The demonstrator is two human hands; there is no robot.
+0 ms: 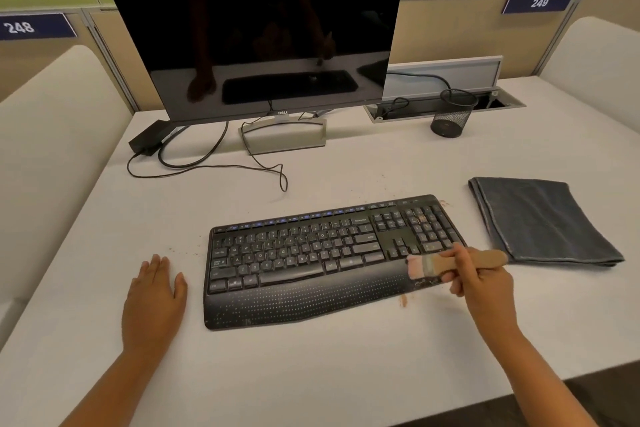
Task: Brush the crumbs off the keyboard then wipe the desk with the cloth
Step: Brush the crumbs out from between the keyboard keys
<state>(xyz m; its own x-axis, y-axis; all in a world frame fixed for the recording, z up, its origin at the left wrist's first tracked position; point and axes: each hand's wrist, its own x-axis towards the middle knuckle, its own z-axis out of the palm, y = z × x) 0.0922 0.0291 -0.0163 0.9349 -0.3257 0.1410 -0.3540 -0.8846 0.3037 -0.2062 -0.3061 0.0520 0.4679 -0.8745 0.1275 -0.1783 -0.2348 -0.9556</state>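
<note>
A black keyboard [311,253] with a wrist rest lies in the middle of the white desk [311,367]. My right hand [481,281] grips a wooden-handled brush [429,264] whose pale bristles sit over the keyboard's right front corner. Reddish crumbs [402,300] lie on the desk just off the wrist rest, and more specks are scattered left of the keyboard [180,249]. A folded dark grey cloth [540,218] lies on the desk to the right of the keyboard. My left hand [154,295] rests flat on the desk, left of the keyboard, fingers straight.
A dark monitor [256,35] on a silver stand sits behind the keyboard, with black cables [207,163] and a power brick [149,137] at its left. A black mesh pen cup [452,113] stands at the back right by an open cable tray. The desk's front edge is at lower right.
</note>
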